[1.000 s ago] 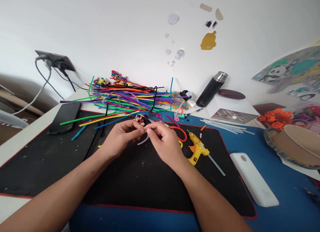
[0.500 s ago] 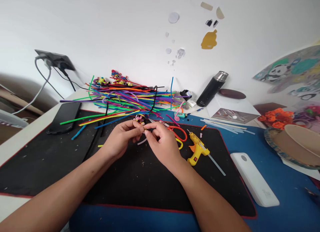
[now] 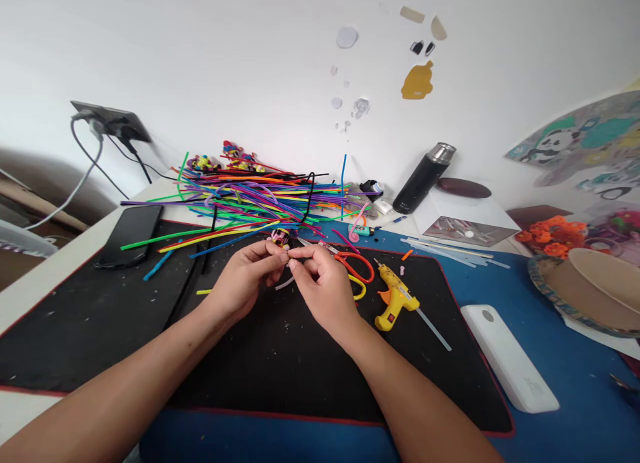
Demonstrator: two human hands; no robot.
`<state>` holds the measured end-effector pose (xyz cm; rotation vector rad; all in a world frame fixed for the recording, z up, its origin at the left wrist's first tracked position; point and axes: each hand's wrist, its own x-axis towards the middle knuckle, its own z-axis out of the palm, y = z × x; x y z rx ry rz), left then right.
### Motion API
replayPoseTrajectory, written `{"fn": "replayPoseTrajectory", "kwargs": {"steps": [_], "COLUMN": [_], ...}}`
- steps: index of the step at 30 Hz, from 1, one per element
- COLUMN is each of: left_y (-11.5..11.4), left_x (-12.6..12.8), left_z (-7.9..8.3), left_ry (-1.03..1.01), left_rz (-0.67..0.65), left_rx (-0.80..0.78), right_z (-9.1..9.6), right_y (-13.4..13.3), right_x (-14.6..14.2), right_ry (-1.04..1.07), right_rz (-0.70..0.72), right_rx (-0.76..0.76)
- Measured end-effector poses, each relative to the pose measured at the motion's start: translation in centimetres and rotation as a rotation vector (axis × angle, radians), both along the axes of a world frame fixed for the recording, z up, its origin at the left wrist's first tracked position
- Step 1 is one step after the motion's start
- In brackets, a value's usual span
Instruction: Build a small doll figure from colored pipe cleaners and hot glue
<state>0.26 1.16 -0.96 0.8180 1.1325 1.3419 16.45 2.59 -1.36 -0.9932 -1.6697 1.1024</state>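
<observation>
My left hand (image 3: 255, 273) and my right hand (image 3: 323, 280) meet fingertip to fingertip above the black mat (image 3: 280, 363). Both are closed in a pinch on something tiny, mostly hidden by the fingers and too small to name. Just beyond the fingertips lies a small figure in black, pink and yellow (image 3: 280, 236). Scissors with red handles (image 3: 364, 263) rest close to my right hand, and a yellow handle loop (image 3: 361, 286) shows beside it. A thin whitish strip (image 3: 284, 284) lies under the hands.
A heap of coloured pipe cleaners (image 3: 260, 196) lies by the wall. Right of my hands are a yellow glue gun (image 3: 397, 296), a white power bank (image 3: 510, 360) and a black flask (image 3: 425, 176). A phone (image 3: 130, 233) lies at left; glue sticks (image 3: 445, 250) lie behind the mat.
Both hands stay pinched together in nearly the same place. The fingertips have shifted only very slightly.
</observation>
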Motion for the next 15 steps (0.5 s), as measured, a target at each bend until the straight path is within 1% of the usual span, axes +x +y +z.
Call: {"fn": "replayPoseTrajectory", "kwargs": {"steps": [3, 8, 12, 15], "left_y": [0.02, 0.21, 0.33, 0.36], "left_x": [-0.01, -0.11, -0.19, -0.33], "left_z": [-0.07, -0.14, -0.07, -0.01], "left_ry": [-0.004, -0.007, 0.013, 0.04], "left_rz": [0.021, 0.037, 0.037, 0.041], "left_rx": [0.008, 0.021, 0.039, 0.064], "right_z": [-0.09, -0.17, 0.19, 0.62], "right_y": [-0.09, -0.29, -0.31, -0.28], "right_x": [-0.12, -0.3, -0.28, -0.19], "right_ry": [0.041, 0.13, 0.224, 0.259], "right_rz": [0.031, 0.096, 0.154, 0.178], "right_rx": [-0.06, -0.211, -0.314, -0.345]}}
